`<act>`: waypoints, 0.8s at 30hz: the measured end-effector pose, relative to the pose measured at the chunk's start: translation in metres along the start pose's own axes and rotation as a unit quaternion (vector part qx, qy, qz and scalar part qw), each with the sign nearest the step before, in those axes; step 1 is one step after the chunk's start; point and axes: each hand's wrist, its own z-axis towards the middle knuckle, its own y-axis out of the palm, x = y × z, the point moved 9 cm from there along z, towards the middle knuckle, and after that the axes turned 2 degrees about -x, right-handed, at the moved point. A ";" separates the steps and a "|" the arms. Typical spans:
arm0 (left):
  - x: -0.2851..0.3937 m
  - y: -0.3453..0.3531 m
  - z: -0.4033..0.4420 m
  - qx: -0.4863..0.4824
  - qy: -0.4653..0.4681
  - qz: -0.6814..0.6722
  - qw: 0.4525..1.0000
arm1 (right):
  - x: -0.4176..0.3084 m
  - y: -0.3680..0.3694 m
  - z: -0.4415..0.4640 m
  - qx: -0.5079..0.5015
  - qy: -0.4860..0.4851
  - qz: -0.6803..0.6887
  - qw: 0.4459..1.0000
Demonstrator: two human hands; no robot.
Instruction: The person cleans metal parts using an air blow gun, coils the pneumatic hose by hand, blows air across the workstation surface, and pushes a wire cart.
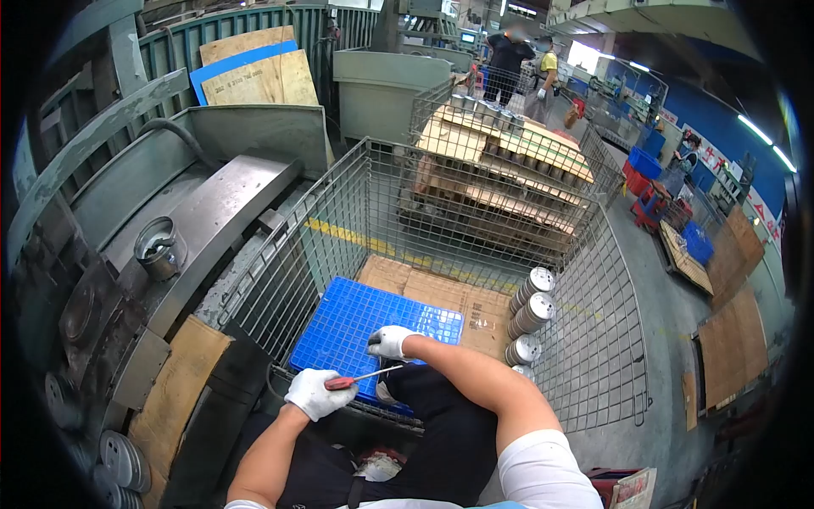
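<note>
My left hand [314,394], in a white glove, is closed around the red handle of a screwdriver [342,383]. Its thin metal shaft points right, toward my raised knee. Just above that knee is my right hand [391,342], also gloved, with its fingers curled together; whatever they may hold is too small to make out. Under both hands lies a blue plastic grid panel [352,314] inside a wire mesh cage [593,365]. Flattened cardboard [475,307] lies beside the panel, on the cage floor.
Stacks of round metal parts [532,314] stand along the cage's right side. To the left is a metal machine bed [220,208] with a metal cup [160,248] on it. Beyond the cage, a wooden pallet load [500,161] stands near two people [509,64].
</note>
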 end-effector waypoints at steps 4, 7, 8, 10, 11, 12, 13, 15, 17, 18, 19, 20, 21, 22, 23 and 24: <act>0.022 -0.003 -0.003 0.040 0.092 -0.056 0.993 | 0.004 0.001 0.001 0.004 -0.001 0.001 1.000; 0.042 -0.006 -0.008 0.037 0.154 -0.116 0.981 | 0.011 0.004 0.006 0.001 0.003 0.003 1.000; 0.053 -0.009 -0.012 0.036 0.188 -0.159 0.969 | 0.012 0.006 0.008 0.000 0.003 0.003 1.000; 0.065 -0.007 -0.015 0.018 0.207 -0.104 0.973 | 0.012 0.008 0.009 -0.004 0.000 -0.009 1.000; 0.067 -0.004 -0.016 0.019 0.215 -0.081 0.973 | 0.012 0.010 0.010 -0.007 -0.001 -0.010 1.000; 0.067 -0.003 -0.016 0.019 0.212 -0.081 0.974 | 0.012 0.009 0.011 0.000 -0.002 -0.028 1.000; 0.065 -0.004 -0.016 0.037 0.190 -0.039 0.980 | 0.012 0.009 0.012 0.007 -0.003 -0.046 0.999; 0.058 -0.002 -0.014 0.054 0.168 0.003 0.984 | 0.013 0.009 0.012 0.007 -0.002 -0.046 0.999; 0.040 -0.002 -0.014 0.102 0.122 0.028 0.987 | 0.014 0.008 0.010 0.008 -0.001 -0.043 0.999; 0.035 -0.005 -0.013 0.109 0.086 0.025 0.990 | 0.013 0.007 0.007 0.000 0.005 -0.041 0.999; 0.035 -0.006 -0.012 0.108 0.086 0.026 0.990 | 0.013 0.007 0.006 -0.007 0.010 -0.039 0.999; 0.028 -0.008 -0.010 0.106 0.050 0.042 0.992 | 0.013 0.008 0.007 -0.007 0.010 -0.039 0.999; 0.021 -0.009 -0.009 0.104 0.014 0.057 0.993 | 0.014 0.009 0.008 -0.011 0.011 -0.035 0.999; 0.019 -0.010 -0.008 0.104 0.015 0.057 0.993 | 0.014 0.010 0.009 -0.015 0.013 -0.031 0.999; 0.010 -0.009 -0.006 0.091 -0.014 0.068 0.993 | 0.015 0.010 0.009 -0.015 0.014 -0.031 0.999; 0.003 -0.008 -0.004 0.077 -0.042 0.079 0.993 | 0.014 0.010 0.009 -0.014 0.008 -0.032 0.999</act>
